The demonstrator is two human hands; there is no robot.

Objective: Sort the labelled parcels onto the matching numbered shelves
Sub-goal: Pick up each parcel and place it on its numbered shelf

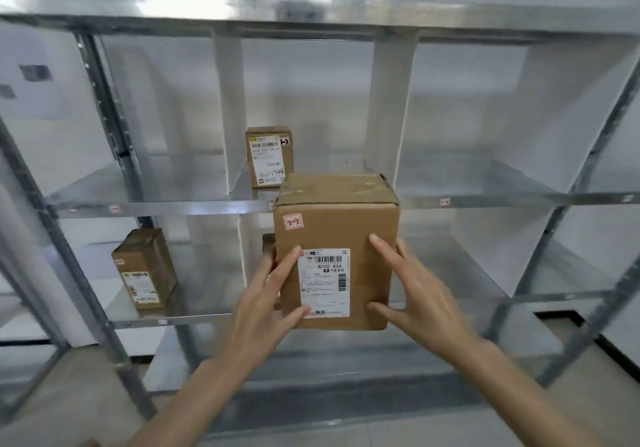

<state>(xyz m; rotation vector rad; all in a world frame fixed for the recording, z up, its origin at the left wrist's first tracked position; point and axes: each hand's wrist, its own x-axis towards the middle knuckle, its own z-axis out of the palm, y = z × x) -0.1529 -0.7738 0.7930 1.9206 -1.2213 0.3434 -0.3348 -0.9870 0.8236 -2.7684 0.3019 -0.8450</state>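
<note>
I hold a brown cardboard parcel (332,224) upright in the air, in front of the middle column of a metal shelf rack (156,208). Its white shipping label reads "N705 A34", and a red-edged sticker sits at its top left corner. My left hand (263,311) grips its left edge, with thumb and forefinger on the front face. My right hand (422,301) presses straight fingers against the right part of the front. The parcel's top overlaps the upper shelf's front rim.
A small labelled parcel (268,159) stands on the upper shelf's middle bay. Another parcel (145,268) stands on the lower shelf at the left. White dividers (228,107) split the shelves into bays. Small red tags (444,201) mark the shelf rims. A box corner (268,242) shows behind the held parcel.
</note>
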